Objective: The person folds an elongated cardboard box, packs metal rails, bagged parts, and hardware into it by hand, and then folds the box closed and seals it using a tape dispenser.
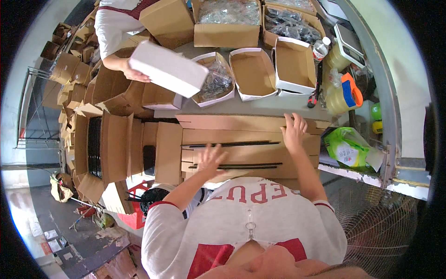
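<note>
A long brown cardboard carton (pixel 241 139) lies across the table in front of me, with folded flaps and thin black rods (pixel 232 144) lying in its slots. My left hand (pixel 211 158) hovers over the near part of the carton, blurred, fingers spread, holding nothing. My right hand (pixel 295 130) rests with fingers apart on the carton's far right flap edge. Beyond it, a co-worker's hand (pixel 132 73) holds a flat white box (pixel 169 67) over the table.
Three small white-edged boxes stand behind the carton: one with bagged dark parts (pixel 213 79), two bare inside (pixel 251 72) (pixel 295 65). Larger boxes of bagged parts (pixel 227 18) sit further back. A water bottle (pixel 319 49), tape dispenser (pixel 348 93), green bag (pixel 348 146) and fan (pixel 376 228) are right; stacked cardboard (pixel 111 144) left.
</note>
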